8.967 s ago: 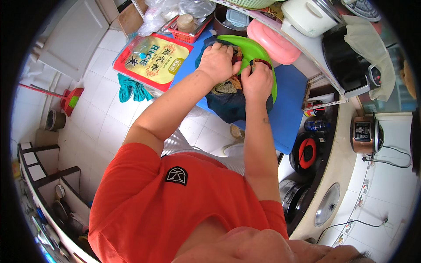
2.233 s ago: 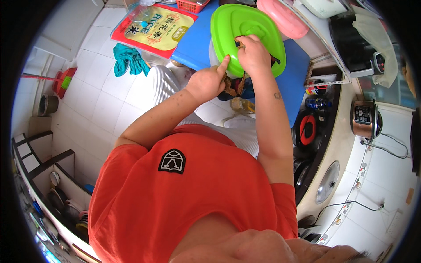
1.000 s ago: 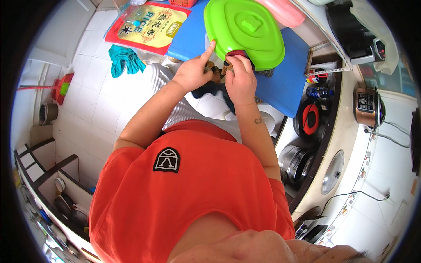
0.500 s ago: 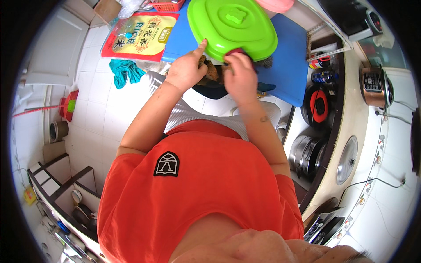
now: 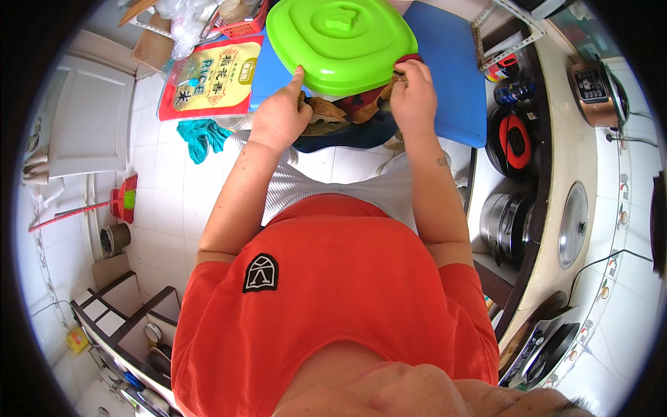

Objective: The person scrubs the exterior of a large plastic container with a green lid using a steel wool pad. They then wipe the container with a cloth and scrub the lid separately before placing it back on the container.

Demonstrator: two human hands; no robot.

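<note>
Nearest the camera is the person's orange shirt (image 5: 333, 306), with a striped grey garment (image 5: 333, 191) just beyond it, and both forearms reach forward from there. The left hand (image 5: 279, 115) is loosely curled, its thumb pressed up against the near rim of a bright green lid (image 5: 340, 42), while the other fingers seem to rest on brown fabric (image 5: 326, 115) bunched beneath; the view is too warped to tell whether they actually pinch it. The right hand (image 5: 413, 94) is closed around the lid's right near edge together with a bit of red and brown cloth. The lid sits on top of a dark blue tub (image 5: 347, 135) stuffed with that fabric, in front of a blue flat board (image 5: 445, 76). Left of the lid, on the white tiled floor (image 5: 174, 201), lies a red and yellow rice sack (image 5: 208, 76), and a teal cloth (image 5: 201, 135) is crumpled just beside it. Along the right runs the counter (image 5: 577, 160), carrying a metal pot lid (image 5: 573, 226); a steel pot (image 5: 507, 226) stands below its edge.
</note>
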